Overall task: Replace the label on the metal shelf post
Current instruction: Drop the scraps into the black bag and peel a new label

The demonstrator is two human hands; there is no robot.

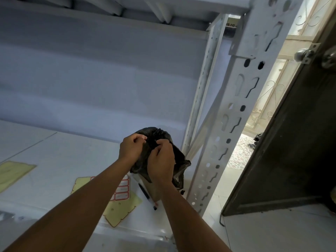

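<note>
Shelf deck [54, 151], left to right: a used-up yellow backing sheet [12, 171] at 9 o'clock near the left edge. A second label sheet [121, 191] at 6 o'clock, partly under the left forearm, with red-bordered blank labels left on it. Just right of that lies a black marker [145, 194], partly under the bag.

Centre: left hand [131, 148] and right hand [161, 164] are both pinched closed on a black plastic bag [180, 160], fingers bunched in the neck of it at 12 o'clock of the hands. Looks like they're opening or knotting it; can't tell which. Bag contents are hidden.

Right, about 3 o'clock of the hands: the metal shelf post [234, 124], white slotted upright, well apart from both hands. No label is visible on the faces shown; could be on a hidden face or already off.

Judgement: this is a side step with the bag; the new label is not on the post yet.

Risks:
- Bag sits at the deck's right corner, just beside the post. A hard tug could drag it off the edge.
- Bag overlaps the marker, so pulling it may roll the marker off the front lip.
- Left forearm hangs over the label sheet. A sweep could crease or lift the unused labels.
- Post is full of slots. A label placed over a hole won't bond flat and will peel.
</note>
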